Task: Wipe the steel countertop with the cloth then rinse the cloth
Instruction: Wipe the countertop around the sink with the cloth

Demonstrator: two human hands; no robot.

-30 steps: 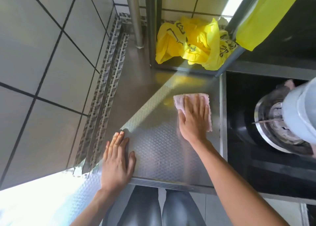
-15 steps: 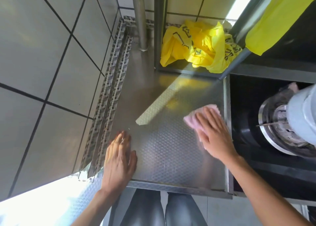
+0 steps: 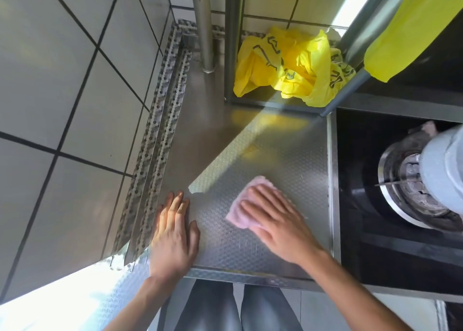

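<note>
A crumpled yellow bag lies at the back inside a metal frame, beside a steel pipe. A gas burner sits on the black stove. White tiles cover the wall.

At frame centre we saw the cloth on the countertop under the right hand — left hand lower left, bag above, burner at right.

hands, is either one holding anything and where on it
Neither grips anything. The right hand presses flat on top of the pink cloth, fingers straight. The left hand rests flat on the steel countertop.
</note>
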